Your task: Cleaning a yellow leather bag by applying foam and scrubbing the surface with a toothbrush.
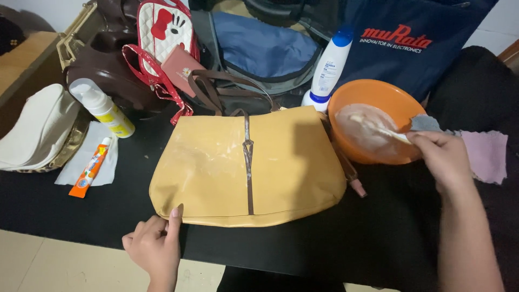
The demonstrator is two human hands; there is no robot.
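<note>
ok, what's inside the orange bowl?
The orange bowl holds a whitish paste smeared over its bottom. The right hand dips a grey cloth into it at the rim. The cloth and fingers cover that edge, so what lies beneath them can't be seen.

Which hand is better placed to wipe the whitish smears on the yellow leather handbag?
Probably the right hand: its fingers already pinch a grey cloth at the orange plastic bowl. The left hand is empty, steadying the yellow leather handbag at its bottom edge.
</note>
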